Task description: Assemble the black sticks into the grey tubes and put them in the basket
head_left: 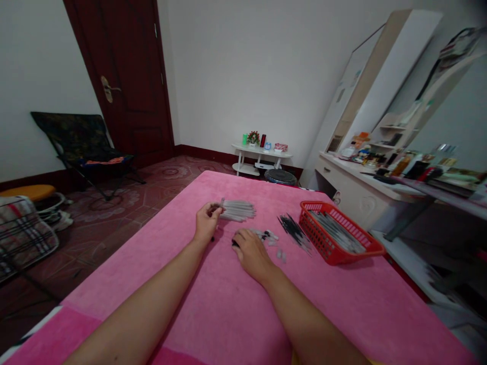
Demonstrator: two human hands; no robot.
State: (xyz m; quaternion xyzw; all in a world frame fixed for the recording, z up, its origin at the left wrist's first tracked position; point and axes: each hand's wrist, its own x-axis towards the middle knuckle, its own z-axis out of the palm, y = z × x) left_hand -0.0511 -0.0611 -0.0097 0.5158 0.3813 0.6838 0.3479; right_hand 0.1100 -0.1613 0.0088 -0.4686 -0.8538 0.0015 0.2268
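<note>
My left hand [207, 221] is closed in a pinch at the left end of a row of translucent grey pen barrels [239, 210]. One barrel [222, 202] stands up between its thumb and fingers. Lower and to the right, my right hand [251, 253] lies palm down with curled fingers. Something small and black shows at its fingertips, too little of it to name. Just beyond that hand are small translucent and black pen caps or fittings [271, 236], partly hidden by it. Farther right lies a bunch of thin dark pen refills [293, 232].
A red plastic basket [330, 253] holding many slim pen pieces stands at the right of the pink-covered table [236, 314]. A small black piece [212, 239] lies by my left wrist. Beyond are a black round stool [280, 176], a white dresser [350, 177] and a folding chair [76, 137].
</note>
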